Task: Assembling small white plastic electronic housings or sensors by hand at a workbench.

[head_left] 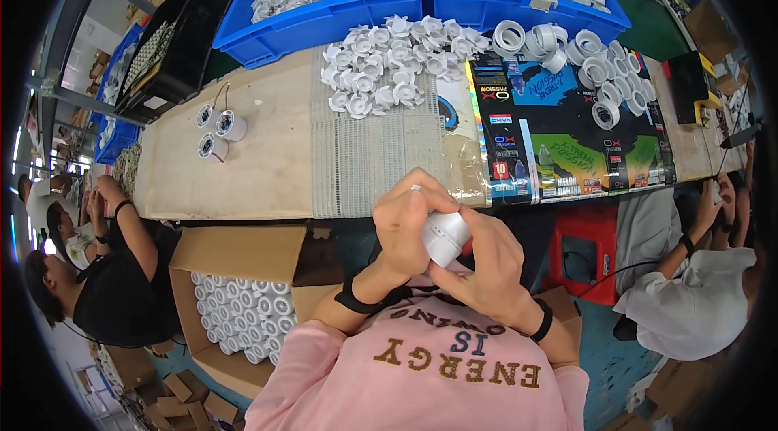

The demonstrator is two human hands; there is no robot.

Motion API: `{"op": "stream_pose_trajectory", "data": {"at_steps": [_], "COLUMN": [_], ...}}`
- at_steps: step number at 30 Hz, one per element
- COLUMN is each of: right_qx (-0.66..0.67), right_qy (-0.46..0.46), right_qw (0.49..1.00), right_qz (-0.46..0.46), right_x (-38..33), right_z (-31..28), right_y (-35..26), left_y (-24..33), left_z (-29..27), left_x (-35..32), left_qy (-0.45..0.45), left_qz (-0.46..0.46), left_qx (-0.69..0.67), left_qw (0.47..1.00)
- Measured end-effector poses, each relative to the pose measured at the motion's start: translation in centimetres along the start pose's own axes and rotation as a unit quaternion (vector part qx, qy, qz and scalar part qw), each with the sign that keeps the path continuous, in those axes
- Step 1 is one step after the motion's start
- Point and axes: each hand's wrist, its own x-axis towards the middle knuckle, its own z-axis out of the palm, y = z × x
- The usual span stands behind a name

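Note:
Between my two hands, just in front of the table's near edge, is a white plastic cylindrical housing (445, 238) with small openings in its side. My left hand (405, 228) is closed around its left side, the thumb and fingers bent at its top. My right hand (492, 267) pinches it from the right between thumb and fingers. On the table ahead lies a pile of white finned plastic pieces (381, 66). Right of them are several white plastic rings (600, 70). Three white cylinders (223, 131) with dark round tops and thin wires stand at the left.
Two blue bins, one of finned pieces (324, 34) and one of rings (527, 10), line the far side. A cardboard box (235, 249) holding several white cylinders stands left below the table. Co-workers sit at both sides; a red stool (583, 257) is at right.

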Motion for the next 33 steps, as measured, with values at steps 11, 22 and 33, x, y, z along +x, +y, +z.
{"op": "stream_pose_trajectory", "data": {"at_steps": [11,22,33], "right_qx": [0.007,-0.033,0.103], "right_qy": [0.022,0.041,0.009], "right_qw": [1.000,0.999,0.994], "right_qz": [-0.010,-0.001,0.030], "right_x": [1.3,1.9,2.1], "right_z": [0.7,1.3,0.5], "right_y": [0.5,1.0,1.4], "left_y": [-1.6,-4.2,-4.0], "left_z": [-0.6,-1.0,-1.8], "left_x": [1.2,0.8,0.7], "left_qy": [0.037,0.096,0.076], "left_qz": [-0.127,-0.453,-0.338], "left_qx": [-0.212,-0.627,-0.539], "left_qw": [0.968,0.626,0.768]}}
